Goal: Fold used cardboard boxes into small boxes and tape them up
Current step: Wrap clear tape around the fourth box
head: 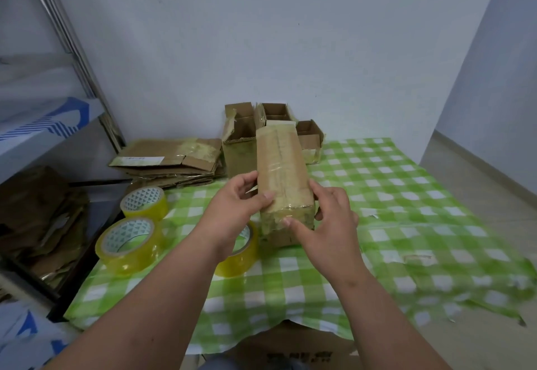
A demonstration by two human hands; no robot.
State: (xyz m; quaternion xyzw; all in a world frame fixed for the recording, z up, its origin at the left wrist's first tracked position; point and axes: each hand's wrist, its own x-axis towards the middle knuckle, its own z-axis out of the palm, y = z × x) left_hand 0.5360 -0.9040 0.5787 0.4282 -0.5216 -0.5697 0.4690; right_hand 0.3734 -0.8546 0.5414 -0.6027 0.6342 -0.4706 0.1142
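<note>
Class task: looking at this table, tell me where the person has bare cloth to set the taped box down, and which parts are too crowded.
Free: the checked cloth right of the taped box, out to the table's right edge, and the near strip before the hands. Crowded: the left edge, with three tape rolls, and the back, with flattened cardboard and open small boxes.

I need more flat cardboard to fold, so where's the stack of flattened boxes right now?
In the head view the stack of flattened boxes lies at the table's far left corner, just left of the open small boxes and behind the tape rolls.
</note>
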